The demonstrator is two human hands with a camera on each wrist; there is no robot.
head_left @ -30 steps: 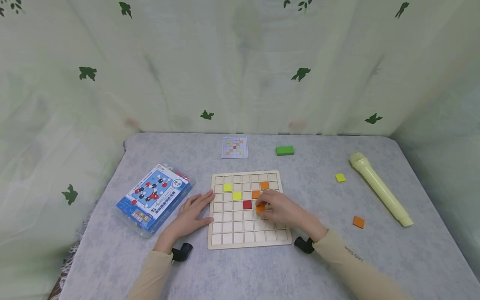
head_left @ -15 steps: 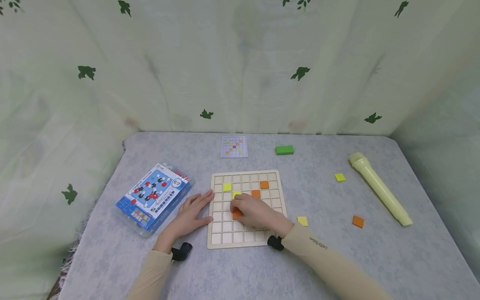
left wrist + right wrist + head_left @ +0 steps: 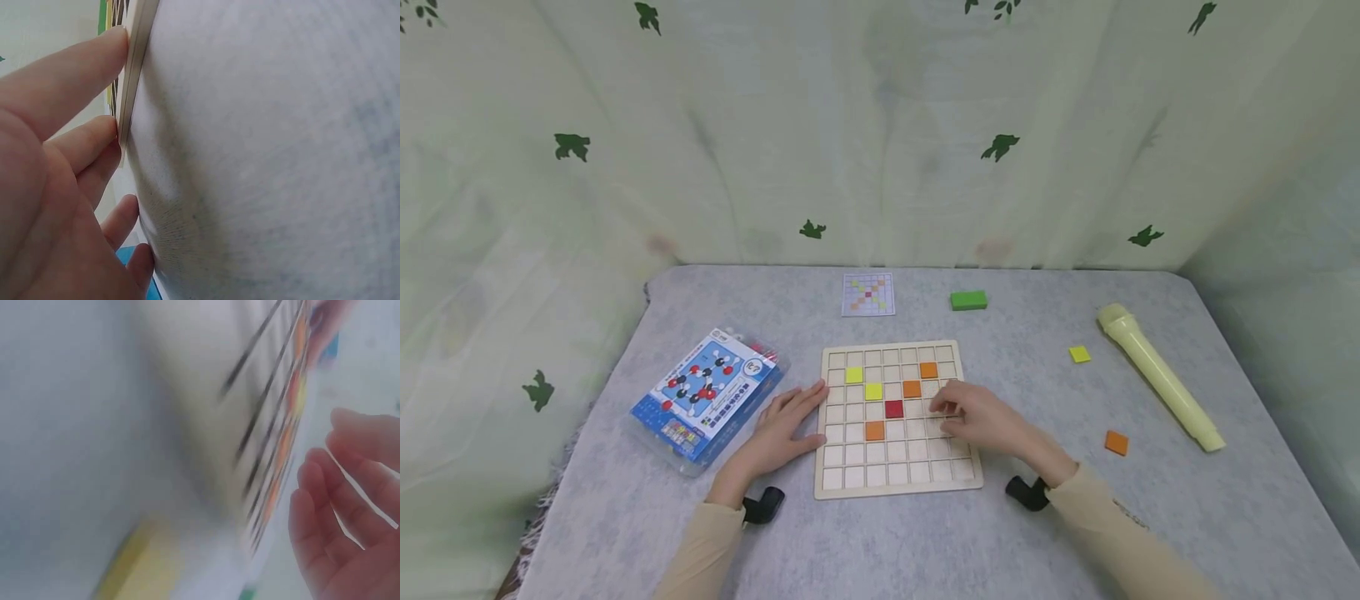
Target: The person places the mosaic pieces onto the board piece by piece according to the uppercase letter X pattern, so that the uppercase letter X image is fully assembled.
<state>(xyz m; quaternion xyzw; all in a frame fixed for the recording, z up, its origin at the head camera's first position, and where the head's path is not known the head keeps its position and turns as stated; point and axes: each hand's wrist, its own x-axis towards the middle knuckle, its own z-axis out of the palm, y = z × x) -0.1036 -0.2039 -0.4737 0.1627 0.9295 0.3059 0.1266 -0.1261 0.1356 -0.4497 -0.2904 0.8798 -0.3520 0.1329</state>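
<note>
A wooden grid board lies mid-table. Set in its cells are two yellow tiles, a red tile and orange tiles; two of these orange ones sit toward the upper right. My left hand rests with spread fingers against the board's left edge, fingertips touching the frame in the left wrist view. Over the board's right side hovers my right hand, fingers loosely bent and nothing between them. A yellow tile lies beside the board in the right wrist view; in the head view the hand hides it.
On the left lies a blue-labelled molecule-model box. A pattern card and a green block are behind the board. To the right are a loose yellow tile, a loose orange tile and a pale yellow tube.
My right hand carried an orange tile left across the board and let it go in a cell below-left of the red tile. It then moved back right. My left hand stayed put.
</note>
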